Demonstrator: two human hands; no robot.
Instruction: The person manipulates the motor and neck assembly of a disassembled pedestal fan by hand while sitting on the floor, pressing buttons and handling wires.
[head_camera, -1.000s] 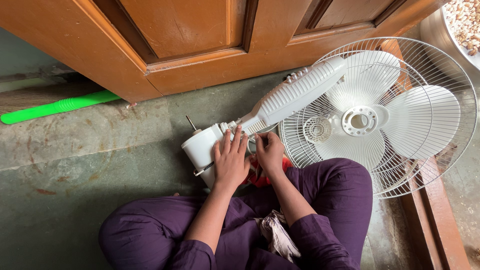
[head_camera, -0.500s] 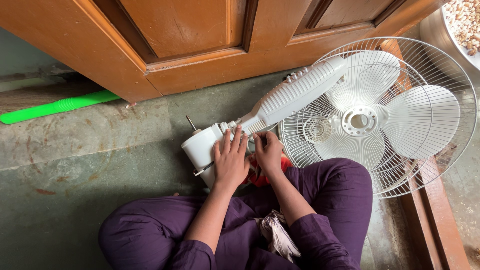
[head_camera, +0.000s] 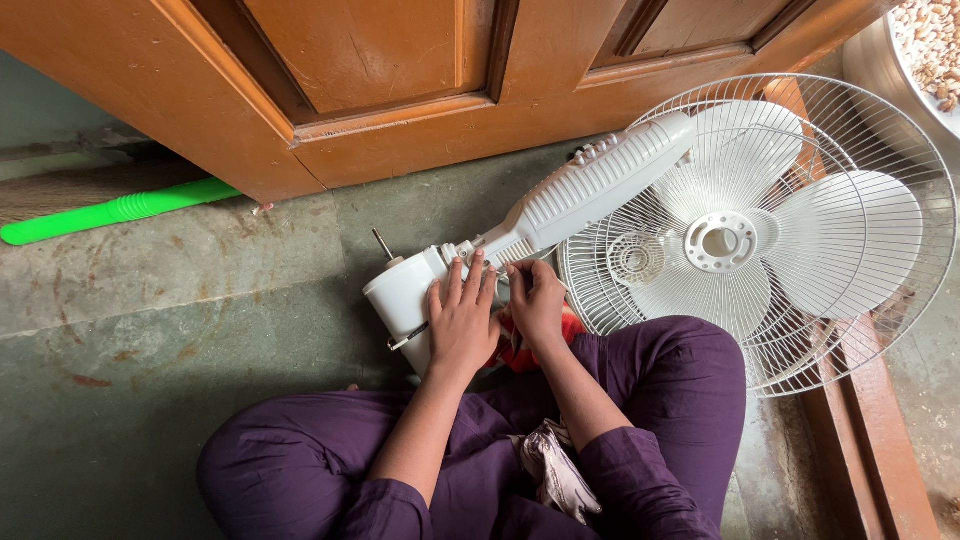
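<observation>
1. The left hand (head_camera: 462, 325) lies flat, fingers spread, on the white motor housing (head_camera: 405, 300) of a taken-apart fan, pressing on it rather than gripping it.
2. The right hand (head_camera: 535, 305) is curled just beside the left, where the housing meets the ribbed white fan body (head_camera: 590, 195); what it pinches I cannot tell.
3. The housing lies on the green floor (head_camera: 160, 340) in front of the purple-clad knees (head_camera: 680, 380).
4. The wire grille (head_camera: 880, 140) with the blades (head_camera: 850, 240) lies at right.
5. A wooden door (head_camera: 400, 70) stands behind, and a green broom handle (head_camera: 120, 212) lies at left.
</observation>
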